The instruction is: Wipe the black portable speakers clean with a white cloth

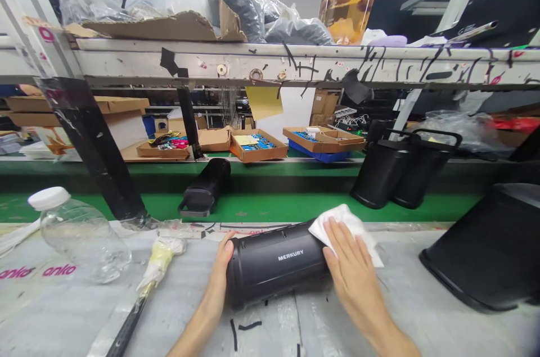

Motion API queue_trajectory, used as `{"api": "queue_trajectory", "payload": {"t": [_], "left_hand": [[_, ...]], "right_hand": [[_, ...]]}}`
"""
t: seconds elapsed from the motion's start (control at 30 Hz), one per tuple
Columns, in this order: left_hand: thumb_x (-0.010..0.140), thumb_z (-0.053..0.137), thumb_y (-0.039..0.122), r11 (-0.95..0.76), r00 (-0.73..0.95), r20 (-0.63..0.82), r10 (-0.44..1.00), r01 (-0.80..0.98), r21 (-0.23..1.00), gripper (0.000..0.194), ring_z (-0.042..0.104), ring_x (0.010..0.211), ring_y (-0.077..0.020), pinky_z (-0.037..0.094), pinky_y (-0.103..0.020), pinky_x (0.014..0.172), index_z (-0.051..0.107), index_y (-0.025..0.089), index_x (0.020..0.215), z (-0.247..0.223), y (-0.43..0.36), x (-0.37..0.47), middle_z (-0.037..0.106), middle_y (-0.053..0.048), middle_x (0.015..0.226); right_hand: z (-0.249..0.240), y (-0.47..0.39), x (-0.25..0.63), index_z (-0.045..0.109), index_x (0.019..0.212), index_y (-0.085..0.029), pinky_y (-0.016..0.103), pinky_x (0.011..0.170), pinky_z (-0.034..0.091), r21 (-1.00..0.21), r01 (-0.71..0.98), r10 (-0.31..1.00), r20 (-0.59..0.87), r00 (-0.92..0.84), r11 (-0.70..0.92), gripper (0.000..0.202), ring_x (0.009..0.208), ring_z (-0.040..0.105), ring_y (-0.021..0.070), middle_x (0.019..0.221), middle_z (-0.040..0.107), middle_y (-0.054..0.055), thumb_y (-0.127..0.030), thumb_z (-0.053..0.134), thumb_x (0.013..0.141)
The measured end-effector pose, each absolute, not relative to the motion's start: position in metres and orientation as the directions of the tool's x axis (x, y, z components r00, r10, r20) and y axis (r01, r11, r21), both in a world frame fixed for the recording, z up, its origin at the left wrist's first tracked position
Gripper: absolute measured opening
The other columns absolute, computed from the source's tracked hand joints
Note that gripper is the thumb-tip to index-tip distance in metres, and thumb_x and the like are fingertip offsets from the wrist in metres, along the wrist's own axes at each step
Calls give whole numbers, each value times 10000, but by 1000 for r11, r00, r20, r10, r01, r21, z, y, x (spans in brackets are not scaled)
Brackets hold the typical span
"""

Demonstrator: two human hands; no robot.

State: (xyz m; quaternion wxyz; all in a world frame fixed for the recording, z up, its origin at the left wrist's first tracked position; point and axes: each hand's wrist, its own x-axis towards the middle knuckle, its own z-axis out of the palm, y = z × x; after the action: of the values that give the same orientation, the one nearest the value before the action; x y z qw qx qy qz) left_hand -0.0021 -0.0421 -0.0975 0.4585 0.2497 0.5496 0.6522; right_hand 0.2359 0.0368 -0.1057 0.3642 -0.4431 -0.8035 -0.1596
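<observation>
A black cylindrical housing marked MERKURY [274, 267], much like a portable speaker, lies on its side on the covered bench. My left hand [221, 270] grips its left end, the thumb on top and the other fingers mostly hidden behind it. At the right end, my right hand [350, 261] presses a folded white cloth [337, 216] against the housing's upper surface. The fingers of that hand lie extended over the cloth. The cloth covers part of the housing's right end.
A clear plastic bottle [84, 233] and a tape-wrapped tool [143, 295] lie at left. Similar black housings stand on the green belt [270, 208], and one black housing [211, 182] lies there. A large black housing [485, 244] stands at right. An overhead shelf [236, 59] spans the bench.
</observation>
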Motion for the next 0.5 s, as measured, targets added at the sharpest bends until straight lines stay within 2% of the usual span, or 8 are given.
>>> {"api": "queue_trajectory", "payload": {"t": [0.1, 0.17, 0.23, 0.3, 0.33, 0.4, 0.47, 0.5], "left_hand": [[884, 444, 544, -3, -474, -175, 863, -350, 937, 536, 347, 1386, -245, 189, -386, 1170, 489, 250, 1330, -99, -40, -1, 445, -52, 1471], [868, 473, 546, -34, -458, -154, 875, -376, 926, 563, 374, 1372, -253, 210, -396, 1165, 480, 241, 1341, -103, -38, -1, 487, -63, 1440], [844, 515, 545, -72, -449, -114, 886, -376, 924, 588, 379, 1371, -254, 216, -388, 1166, 492, 219, 1332, -105, -38, -2, 518, -74, 1415], [835, 536, 536, -70, -451, -109, 886, -361, 930, 585, 358, 1385, -248, 208, -374, 1172, 512, 205, 1316, -105, -38, -4, 512, -78, 1423], [842, 528, 534, -52, -452, -120, 884, -350, 935, 575, 356, 1387, -246, 206, -377, 1173, 514, 210, 1316, -105, -38, -5, 502, -73, 1433], [863, 492, 544, -5, -442, -147, 885, -324, 946, 555, 366, 1382, -245, 205, -406, 1175, 503, 243, 1330, -103, -39, -7, 487, -55, 1448], [869, 471, 563, 25, -435, -154, 887, -287, 957, 543, 369, 1382, -252, 200, -444, 1176, 511, 271, 1325, -100, -41, -7, 506, -43, 1432], [866, 472, 570, 10, -449, -129, 884, -258, 966, 539, 369, 1383, -264, 207, -466, 1172, 533, 269, 1308, -100, -42, -7, 534, -51, 1406]], "right_hand": [[-109, 19, 214, 88, 1529, -186, 486, 1104, 297, -29, 764, 528, 740, -417, 644, 609, 1394, 300, 250, 1495, 357, 46, -243, 334, 974], [-112, -4, 186, 185, 1509, -115, 428, 1108, 294, 94, 634, 374, 738, -562, 768, 595, 1402, 280, 239, 1490, 367, 49, -258, 362, 960], [-110, -18, 163, 304, 1471, -107, 397, 1092, 320, 211, 489, 221, 696, -683, 846, 560, 1396, 288, 239, 1490, 369, 34, -292, 394, 950], [-103, -15, 155, 367, 1445, -131, 392, 1083, 338, 216, 441, 205, 657, -726, 871, 523, 1382, 318, 230, 1484, 381, 27, -301, 407, 952], [-98, -6, 158, 384, 1437, -141, 399, 1088, 333, 153, 468, 267, 651, -711, 870, 504, 1369, 345, 224, 1472, 402, 34, -295, 397, 958], [-87, 21, 175, 446, 1406, -178, 426, 1113, 290, -114, 588, 516, 628, -582, 801, 471, 1340, 393, 220, 1429, 467, 39, -305, 371, 958], [-75, 53, 202, 575, 1293, -228, 442, 1123, 250, -451, 686, 799, 498, -338, 571, 443, 1300, 441, 234, 1356, 551, 31, -371, 361, 933], [-71, 68, 219, 634, 1208, -229, 449, 1098, 281, -540, 707, 872, 432, -231, 455, 447, 1265, 474, 257, 1298, 598, 46, -411, 347, 917]]}}
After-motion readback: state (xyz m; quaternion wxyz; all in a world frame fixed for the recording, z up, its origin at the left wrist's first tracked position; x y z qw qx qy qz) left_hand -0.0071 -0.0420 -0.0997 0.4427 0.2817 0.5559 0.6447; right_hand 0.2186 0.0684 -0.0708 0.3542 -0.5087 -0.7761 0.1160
